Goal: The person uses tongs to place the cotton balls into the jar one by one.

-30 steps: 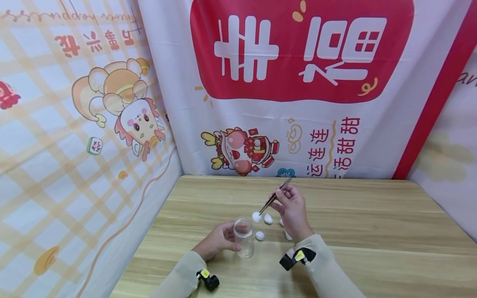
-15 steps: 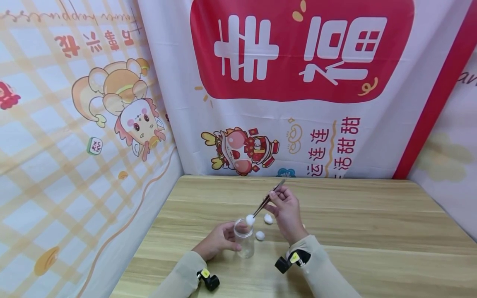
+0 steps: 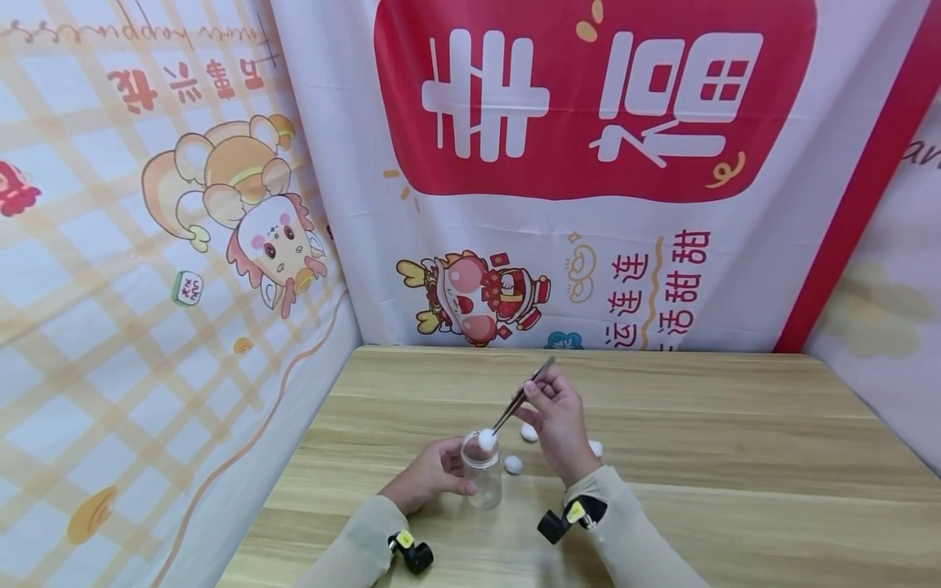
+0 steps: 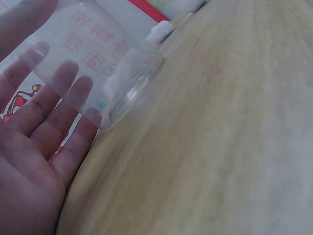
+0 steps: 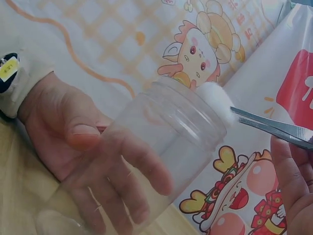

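Observation:
A clear, lidless jar (image 3: 483,488) stands on the table, and my left hand (image 3: 434,475) grips it from the left with the thumb in front. My right hand (image 3: 562,426) pinches metal tweezers (image 3: 517,401) that slope down to the left. Between the tweezer tips (image 5: 239,113) is a white cotton ball (image 3: 487,440), right at the jar's open mouth. In the right wrist view the cotton ball sits by the far rim; whether it touches the glass or plastic I cannot tell. White cotton (image 4: 122,73) shows through the jar wall in the left wrist view, inside or behind it being unclear.
Loose cotton balls lie right of the jar: one close by (image 3: 513,465), one behind (image 3: 529,433), and one partly hidden past my right wrist (image 3: 596,447). The wooden table (image 3: 706,425) ends at a printed cloth backdrop (image 3: 456,220).
My right hand has moved left and slightly down, carrying the cotton ball in the tweezers from beyond the jar to its mouth. My left hand and the jar have stayed put.

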`<state>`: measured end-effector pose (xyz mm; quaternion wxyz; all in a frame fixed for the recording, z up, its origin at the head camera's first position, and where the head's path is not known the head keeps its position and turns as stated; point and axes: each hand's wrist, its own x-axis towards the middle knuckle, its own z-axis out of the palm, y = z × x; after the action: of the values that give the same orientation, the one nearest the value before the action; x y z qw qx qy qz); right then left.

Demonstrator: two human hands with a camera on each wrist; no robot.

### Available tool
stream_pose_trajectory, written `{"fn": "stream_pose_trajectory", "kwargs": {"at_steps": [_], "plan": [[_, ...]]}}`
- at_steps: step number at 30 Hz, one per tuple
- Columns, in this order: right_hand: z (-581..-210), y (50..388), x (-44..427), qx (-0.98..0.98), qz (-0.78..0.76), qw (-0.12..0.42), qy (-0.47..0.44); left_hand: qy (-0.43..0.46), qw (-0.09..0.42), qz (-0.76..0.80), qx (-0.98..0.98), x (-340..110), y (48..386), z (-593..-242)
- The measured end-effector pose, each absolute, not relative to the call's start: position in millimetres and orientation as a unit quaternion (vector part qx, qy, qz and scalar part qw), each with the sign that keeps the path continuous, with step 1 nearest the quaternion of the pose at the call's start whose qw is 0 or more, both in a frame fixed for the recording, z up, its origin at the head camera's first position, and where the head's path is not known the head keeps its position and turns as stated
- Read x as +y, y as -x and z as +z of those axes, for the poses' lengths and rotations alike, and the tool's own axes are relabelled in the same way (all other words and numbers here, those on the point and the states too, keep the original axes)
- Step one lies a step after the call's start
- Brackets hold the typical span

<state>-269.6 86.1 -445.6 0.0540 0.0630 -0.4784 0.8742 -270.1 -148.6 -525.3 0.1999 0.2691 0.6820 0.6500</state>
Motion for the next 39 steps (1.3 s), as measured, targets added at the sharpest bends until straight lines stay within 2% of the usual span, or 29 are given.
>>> {"fn": "stream_pose_trajectory", "kwargs": {"at_steps": [14, 23, 39], "plan": [[-449.5, 268.9, 82.7, -0.489, 0.868, 0.051, -0.07, -0.288, 0.196, 0.652, 0.674, -149.2, 271.1, -526.2], [-450.7, 268.9, 83.3, -0.499, 0.864, 0.036, -0.056, -0.28, 0.191, 0.643, 0.687, -149.4, 271.2, -525.9], [-450.2, 270.2, 84.9, -0.485, 0.871, 0.045, -0.061, -0.263, 0.195, 0.65, 0.686, -150.4, 269.5, -526.5]]}}
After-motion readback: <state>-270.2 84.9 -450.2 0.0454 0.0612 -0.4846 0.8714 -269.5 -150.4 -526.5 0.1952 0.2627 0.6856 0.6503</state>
